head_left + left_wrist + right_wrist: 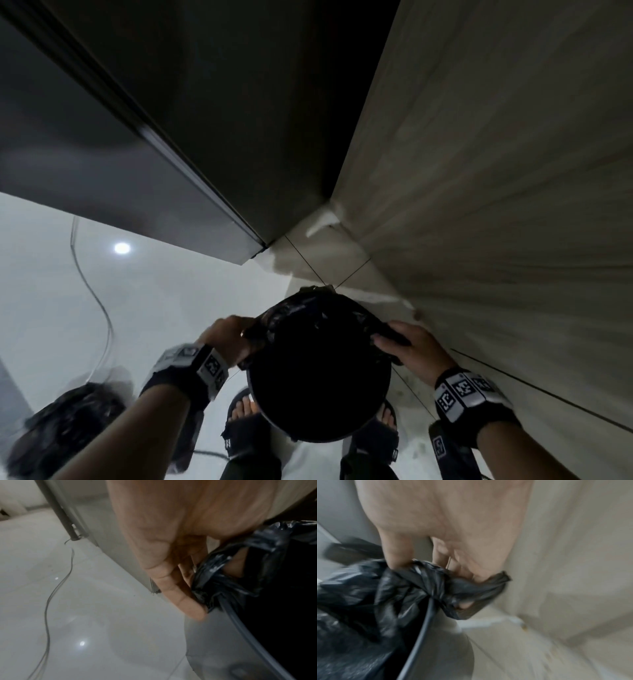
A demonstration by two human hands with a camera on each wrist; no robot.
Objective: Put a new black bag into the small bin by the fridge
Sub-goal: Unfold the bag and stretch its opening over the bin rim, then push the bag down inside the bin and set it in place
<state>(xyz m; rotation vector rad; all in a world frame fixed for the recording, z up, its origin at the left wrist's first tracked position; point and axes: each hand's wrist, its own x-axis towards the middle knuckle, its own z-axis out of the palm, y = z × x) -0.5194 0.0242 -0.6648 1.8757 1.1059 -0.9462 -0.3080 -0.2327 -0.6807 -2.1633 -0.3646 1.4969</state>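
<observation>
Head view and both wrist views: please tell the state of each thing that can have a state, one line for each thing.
small bin: upright on the floor, mouth open, no lid seen.
black bag: inside the bin, edge gathered at the rim on both sides.
left hand: grips the bag edge.
right hand: grips the bag edge.
fridge: door closed.

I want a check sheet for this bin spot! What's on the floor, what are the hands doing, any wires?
Surface: glossy pale tiled floor, with a light reflected in it.
Job's things: small bin on the floor; black bag bunched over its rim at the far side and both sides.
Clutter: dark bundle on the floor at the left, blurred.
Hands: left hand grips the bag's left edge; right hand grips its right edge.
Cables: thin cable trails across the floor.
Surroundings: fridge at the left, wood-grain panel at the right; sandalled feet beside the bin.
</observation>
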